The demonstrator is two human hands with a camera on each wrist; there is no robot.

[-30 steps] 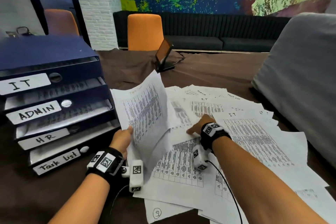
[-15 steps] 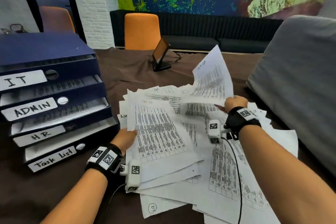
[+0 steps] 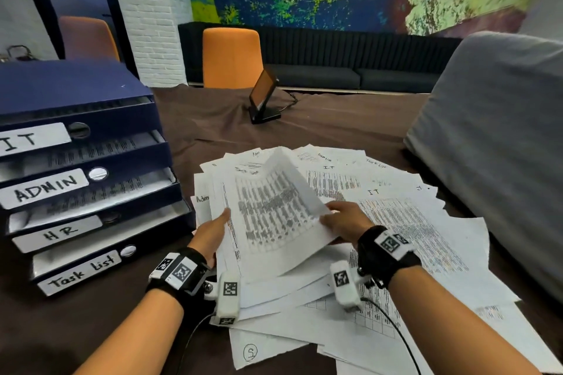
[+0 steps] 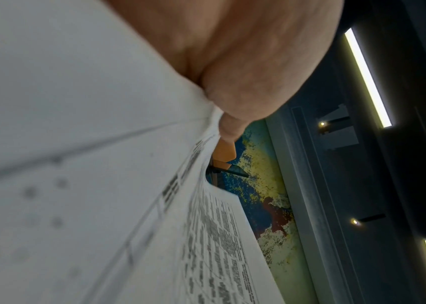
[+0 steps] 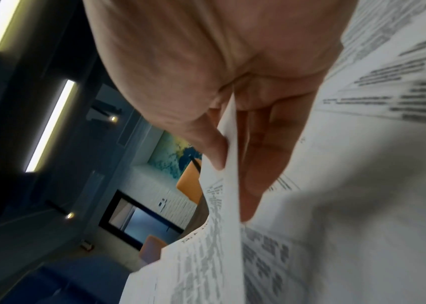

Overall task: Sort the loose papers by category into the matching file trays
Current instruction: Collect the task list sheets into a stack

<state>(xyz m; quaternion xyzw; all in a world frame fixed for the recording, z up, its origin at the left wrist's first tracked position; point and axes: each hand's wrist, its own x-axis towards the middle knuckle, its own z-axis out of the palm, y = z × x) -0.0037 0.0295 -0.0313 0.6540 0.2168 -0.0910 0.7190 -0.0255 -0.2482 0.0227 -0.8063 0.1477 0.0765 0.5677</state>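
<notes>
A blue stack of file trays point(image 3: 100, 158) stands at the left, labelled IT point(image 3: 27, 138), ADMIN point(image 3: 45, 189), HR point(image 3: 58, 234) and Task list point(image 3: 79, 271); each holds some sheets. Loose printed papers point(image 3: 411, 222) lie fanned over the table. My left hand point(image 3: 213, 231) grips the left edge of a small stack of sheets point(image 3: 231, 253), thumb on top. My right hand point(image 3: 344, 222) pinches the right edge of one curved printed sheet point(image 3: 274, 210) lying over that stack. In the right wrist view the thumb point(image 5: 206, 144) and fingers clamp the sheet's edge point(image 5: 219, 236).
A tablet on a stand point(image 3: 263, 94) stands farther back on the brown tablecloth point(image 3: 213, 125). A grey padded chair back point(image 3: 502, 146) crowds the table's right side. An orange chair point(image 3: 233, 58) stands behind the table, and a dark sofa runs along the wall.
My right hand lifted a sheet from the right of the pile and carried it left onto the stack in my left hand. The left hand lowered its sheets from upright to nearly flat.
</notes>
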